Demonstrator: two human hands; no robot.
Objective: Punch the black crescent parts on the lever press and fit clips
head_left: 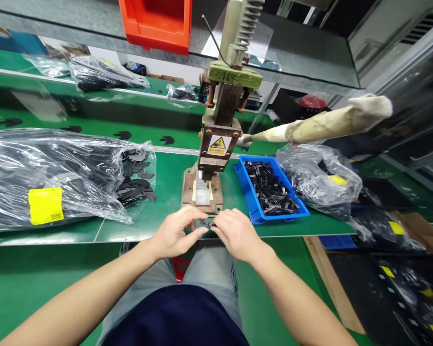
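Observation:
Both hands meet at the bench's front edge, just before the base (pixel 216 192) of a hand press (pixel 220 146). A small dark part (pixel 207 224) lies between their fingertips. My right hand (pixel 236 233) pinches it between thumb and fingers. My left hand (pixel 178 231) has its thumb and fingers curled around the part's left side, closed on it as far as I can see. The part's exact shape is too small to tell. Under the press ram sits a pale block (pixel 202 194) on the base.
A blue tray (pixel 250 202) of small black parts stands right of the press. On the left lies a clear bag (pixel 86 192) of curved black pieces. The press's wrapped lever (pixel 310 127) sticks out to the right. An orange bin (pixel 157 41) is above.

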